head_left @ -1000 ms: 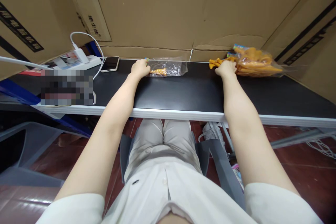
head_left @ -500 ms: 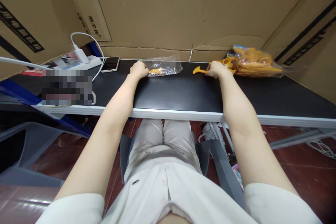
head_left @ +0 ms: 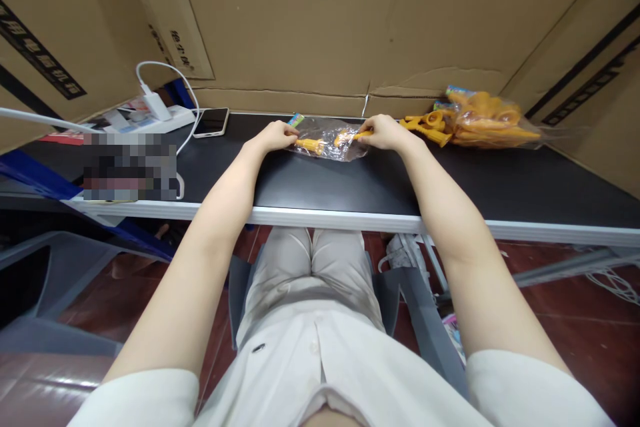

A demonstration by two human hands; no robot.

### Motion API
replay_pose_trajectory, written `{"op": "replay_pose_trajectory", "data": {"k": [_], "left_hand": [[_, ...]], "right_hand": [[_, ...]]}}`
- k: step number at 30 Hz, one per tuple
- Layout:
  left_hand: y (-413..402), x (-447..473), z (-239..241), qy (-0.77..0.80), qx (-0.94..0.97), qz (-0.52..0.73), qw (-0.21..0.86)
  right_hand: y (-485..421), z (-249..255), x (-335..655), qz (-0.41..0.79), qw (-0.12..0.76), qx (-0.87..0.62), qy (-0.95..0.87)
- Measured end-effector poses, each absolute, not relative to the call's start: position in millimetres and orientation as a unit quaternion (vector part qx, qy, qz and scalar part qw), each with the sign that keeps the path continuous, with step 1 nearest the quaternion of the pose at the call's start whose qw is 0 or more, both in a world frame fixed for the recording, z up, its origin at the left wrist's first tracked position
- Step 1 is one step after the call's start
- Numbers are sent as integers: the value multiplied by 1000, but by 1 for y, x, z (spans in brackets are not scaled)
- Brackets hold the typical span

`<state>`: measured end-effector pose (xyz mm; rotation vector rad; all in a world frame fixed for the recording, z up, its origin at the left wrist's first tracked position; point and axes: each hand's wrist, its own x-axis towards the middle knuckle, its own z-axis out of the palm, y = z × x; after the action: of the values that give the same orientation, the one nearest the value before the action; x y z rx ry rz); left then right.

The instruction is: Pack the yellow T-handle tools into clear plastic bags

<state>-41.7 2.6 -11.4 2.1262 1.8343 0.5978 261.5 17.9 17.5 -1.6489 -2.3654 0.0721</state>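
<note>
My left hand (head_left: 275, 136) is closed on the left end of a clear plastic bag (head_left: 327, 128), near its blue-green label. Inside the bag lies a yellow plastic piece (head_left: 311, 145) with a ribbed, handle-like body. My right hand (head_left: 383, 131) is at the bag's right end, its fingers closed on a yellow plastic toy tool (head_left: 362, 136). The tool's far end is at or inside the bag; the shiny film makes the exact overlap hard to see. Several loose yellow plastic parts (head_left: 427, 125) lie to the right of my right hand.
A larger clear bag of yellow plastic parts (head_left: 493, 121) sits at the back right against the cardboard wall (head_left: 300, 20). A phone (head_left: 211, 122), a white power strip (head_left: 173, 121) and a charger with cable (head_left: 156, 107) are at the left. The metal table edge (head_left: 335, 219) runs along the front.
My right hand has moved left from the loose parts to the bag, bringing the yellow toy tool. The bag has shifted slightly right and forward, with its label end now tilted.
</note>
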Motion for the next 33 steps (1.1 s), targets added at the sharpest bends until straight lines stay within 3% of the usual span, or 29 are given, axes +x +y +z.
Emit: {"op": "replay_pose_trajectory", "data": {"k": [8,15,20,27,33], "left_hand": [[-2,-39,-12,611,726,258,181],[1,-40,-14,601,740,245,174],[4,-42,-15,604,743,236,168],[4,-41,-15,599,734,262,184],[6,-41,-15,579,742,269,203]], "right_hand": [[12,9,245,167,215,-497,-824],[22,11,256,119,234,-550,-793],[18,15,257,130,180,-566,-794],[6,22,255,238,72,-545,-801],[12,11,252,170,150,-553,-802]]}}
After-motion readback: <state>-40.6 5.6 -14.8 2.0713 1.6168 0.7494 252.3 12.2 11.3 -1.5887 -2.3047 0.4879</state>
